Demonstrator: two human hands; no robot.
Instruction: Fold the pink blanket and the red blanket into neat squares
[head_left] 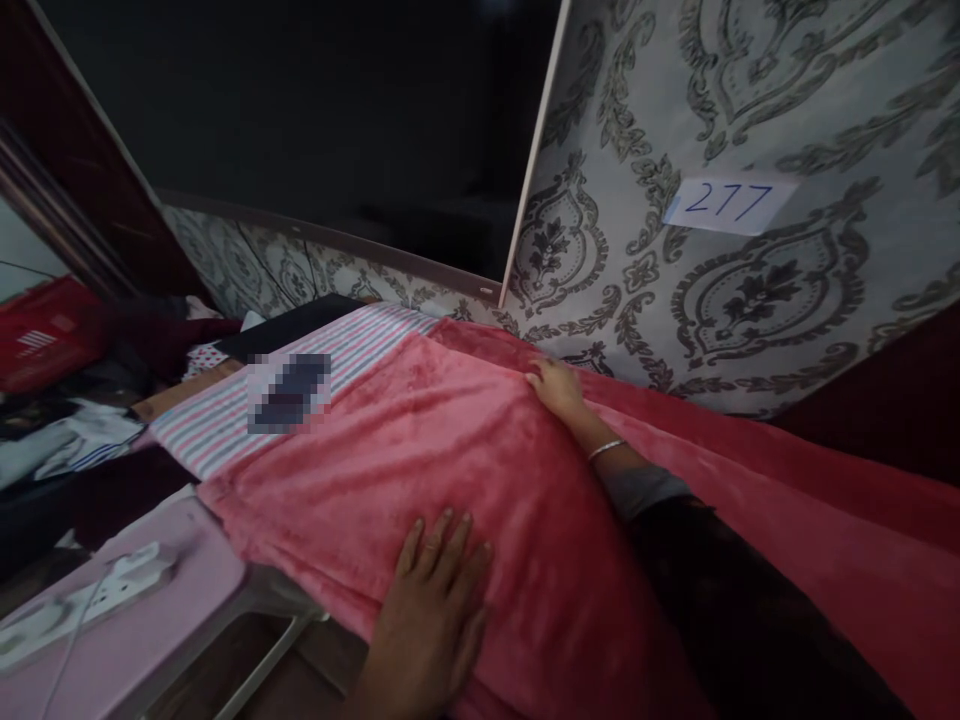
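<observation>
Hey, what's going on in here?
A person has both bare hands on a pink fleece blanket spread over what looks like a bed. The left hand lies flat on it, and the right hand, with a bangle at the wrist, rests near the far side, by the damask wallpaper. A striped cloth lies past the blanket's end, and a white power strip sits on a pink surface nearby.

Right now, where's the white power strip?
In the head view, the white power strip lies at lower left on a pink tabletop, left of the pink fleece blanket and the person's left hand.
</observation>
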